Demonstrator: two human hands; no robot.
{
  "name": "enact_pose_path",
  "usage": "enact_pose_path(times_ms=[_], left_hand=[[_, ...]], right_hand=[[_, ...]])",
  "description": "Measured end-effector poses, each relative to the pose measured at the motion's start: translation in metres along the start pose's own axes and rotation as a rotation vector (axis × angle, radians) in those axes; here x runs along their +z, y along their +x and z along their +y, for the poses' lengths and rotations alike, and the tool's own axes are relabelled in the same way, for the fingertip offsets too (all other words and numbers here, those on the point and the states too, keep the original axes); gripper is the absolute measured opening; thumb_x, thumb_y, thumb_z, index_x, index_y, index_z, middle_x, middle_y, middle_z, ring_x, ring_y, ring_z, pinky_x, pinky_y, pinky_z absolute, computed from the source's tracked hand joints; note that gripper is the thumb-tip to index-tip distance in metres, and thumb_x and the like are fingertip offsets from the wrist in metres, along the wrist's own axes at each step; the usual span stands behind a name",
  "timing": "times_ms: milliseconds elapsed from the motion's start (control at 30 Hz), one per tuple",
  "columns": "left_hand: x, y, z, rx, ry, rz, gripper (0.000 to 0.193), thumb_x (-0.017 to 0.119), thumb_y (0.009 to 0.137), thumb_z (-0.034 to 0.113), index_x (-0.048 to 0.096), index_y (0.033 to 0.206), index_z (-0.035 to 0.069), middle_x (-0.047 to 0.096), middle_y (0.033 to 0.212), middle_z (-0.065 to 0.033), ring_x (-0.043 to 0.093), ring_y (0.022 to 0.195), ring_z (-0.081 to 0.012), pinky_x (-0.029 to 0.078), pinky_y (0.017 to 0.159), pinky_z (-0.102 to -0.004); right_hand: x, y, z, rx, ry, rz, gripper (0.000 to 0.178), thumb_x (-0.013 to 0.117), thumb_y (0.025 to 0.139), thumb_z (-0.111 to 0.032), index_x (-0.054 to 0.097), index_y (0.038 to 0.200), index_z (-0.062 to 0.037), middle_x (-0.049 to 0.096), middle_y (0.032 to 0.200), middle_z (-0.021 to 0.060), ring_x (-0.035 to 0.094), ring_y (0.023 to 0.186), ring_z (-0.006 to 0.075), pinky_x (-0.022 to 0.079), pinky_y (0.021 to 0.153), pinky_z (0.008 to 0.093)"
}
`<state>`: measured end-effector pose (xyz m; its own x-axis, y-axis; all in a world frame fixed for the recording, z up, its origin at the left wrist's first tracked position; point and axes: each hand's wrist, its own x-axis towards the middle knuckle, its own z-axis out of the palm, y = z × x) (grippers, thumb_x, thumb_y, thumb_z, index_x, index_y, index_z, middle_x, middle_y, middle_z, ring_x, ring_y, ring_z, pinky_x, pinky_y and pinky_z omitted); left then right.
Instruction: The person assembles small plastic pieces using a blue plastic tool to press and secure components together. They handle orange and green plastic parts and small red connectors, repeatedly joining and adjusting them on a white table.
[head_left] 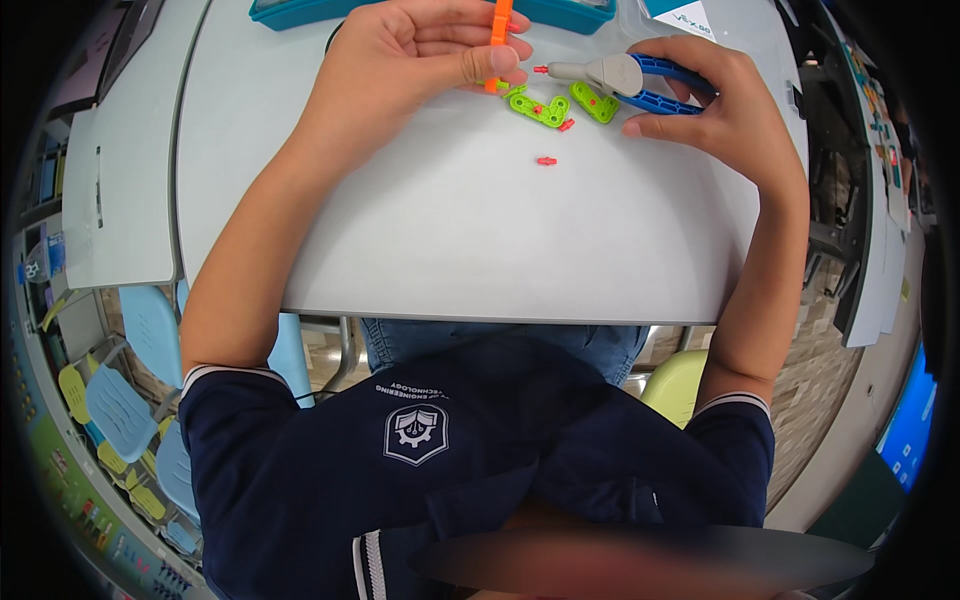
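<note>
At the far side of the table, my left hand (430,50) pinches an upright orange plastic beam (501,35) between thumb and fingers. My right hand (735,105) is wrapped round the blue handles of grey-nosed pliers (605,74). A small red connector pin (541,70) sits at the pliers' tip, pointing toward the orange beam and apart from it. Below the tool lie a lime-green angled piece (538,109) and a shorter lime-green beam (595,102), both with red pins in them. Another green piece is partly hidden under my left fingers.
A loose red pin (546,161) lies on the white table (480,240) nearer to me, and a second red pin (567,125) touches the green angled piece. A teal tray (300,13) stands along the far edge. Beside it is a clear container (632,22) with a printed card.
</note>
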<state>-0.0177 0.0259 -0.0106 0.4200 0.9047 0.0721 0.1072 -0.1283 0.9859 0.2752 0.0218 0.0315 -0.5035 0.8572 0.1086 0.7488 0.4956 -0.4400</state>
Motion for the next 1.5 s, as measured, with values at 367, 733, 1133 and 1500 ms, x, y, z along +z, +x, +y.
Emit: enact_pose_path(times_ms=[367, 733, 1133, 1500], left_hand=[[0.006, -0.004, 0.008, -0.051, 0.171, 0.031, 0.034, 0.079, 0.085, 0.018, 0.071, 0.115, 0.003, 0.074, 0.106, -0.0091, 0.071, 0.095, -0.0149, 0.055, 0.088, -0.0269], [0.005, -0.007, 0.011, -0.042, 0.142, 0.106, 0.033, 0.076, 0.085, 0.013, 0.07, 0.114, -0.001, 0.073, 0.106, -0.0106, 0.071, 0.088, -0.0138, 0.056, 0.08, -0.0254], [0.001, -0.004, 0.011, -0.063, 0.323, 0.061, 0.038, 0.081, 0.082, 0.02, 0.072, 0.113, 0.0, 0.074, 0.1, -0.0114, 0.071, 0.087, -0.0146, 0.056, 0.08, -0.0252], [0.006, -0.005, 0.014, -0.098, 0.017, -0.025, 0.038, 0.076, 0.086, 0.016, 0.066, 0.119, -0.001, 0.074, 0.105, -0.0163, 0.073, 0.094, -0.0201, 0.058, 0.087, -0.031]], right_hand=[[0.0, 0.001, -0.003, -0.093, 0.061, 0.002, 0.054, 0.093, 0.064, -0.02, 0.07, 0.112, -0.0078, 0.069, 0.098, 0.0025, 0.058, 0.081, 0.0138, 0.048, 0.072, 0.0241], [0.001, 0.001, 0.003, -0.05, 0.007, 0.03, 0.06, 0.093, 0.062, -0.031, 0.071, 0.114, -0.012, 0.064, 0.088, -0.0004, 0.05, 0.074, 0.0112, 0.039, 0.062, 0.0251], [0.003, 0.003, -0.002, -0.114, -0.005, 0.078, 0.061, 0.093, 0.063, -0.031, 0.07, 0.116, -0.0121, 0.065, 0.091, -0.0003, 0.051, 0.074, 0.0115, 0.04, 0.062, 0.0257], [0.007, 0.003, -0.016, -0.128, 0.014, 0.089, 0.064, 0.094, 0.062, -0.03, 0.07, 0.117, -0.009, 0.069, 0.098, 0.0037, 0.061, 0.082, 0.0139, 0.05, 0.071, 0.0247]])
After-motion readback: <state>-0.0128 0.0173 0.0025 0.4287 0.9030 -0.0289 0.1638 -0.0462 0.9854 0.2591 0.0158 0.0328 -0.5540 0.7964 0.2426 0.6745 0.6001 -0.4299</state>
